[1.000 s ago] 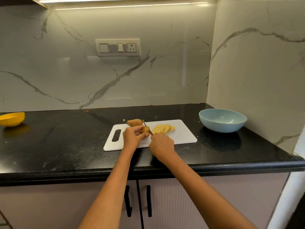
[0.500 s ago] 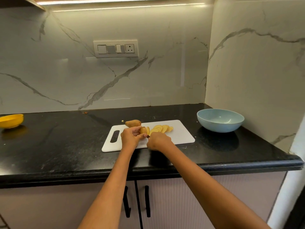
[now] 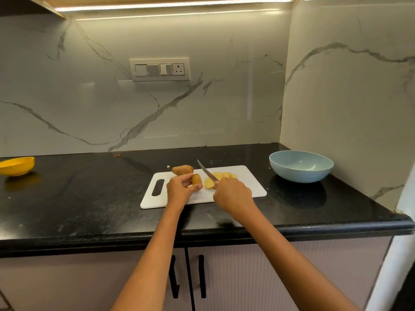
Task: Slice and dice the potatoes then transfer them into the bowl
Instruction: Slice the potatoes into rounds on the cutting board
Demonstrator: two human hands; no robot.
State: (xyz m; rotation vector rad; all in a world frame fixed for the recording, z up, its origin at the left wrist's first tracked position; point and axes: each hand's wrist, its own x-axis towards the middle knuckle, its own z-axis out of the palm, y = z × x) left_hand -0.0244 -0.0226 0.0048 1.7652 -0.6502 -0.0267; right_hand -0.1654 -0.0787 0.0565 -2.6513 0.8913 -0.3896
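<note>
— Why that grip?
— Your left hand point(image 3: 179, 189) pinches the potato stub point(image 3: 197, 179) steady on the cutting board point(image 3: 251, 187); your right hand point(image 3: 232, 195) clasps the knife point(image 3: 206, 172), raised between stub and slices point(image 3: 221, 177).
— And the bowl point(image 3: 301, 166)?
— Empty, on the tabletop point(image 3: 89, 198) right of the board.

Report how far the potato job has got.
Done: a row of potato slices lies on the cutting board. In hand: the left hand holds the potato stub; the right hand grips the knife. Left: a whole potato, all dicing, and the blue bowl holds nothing.
</note>
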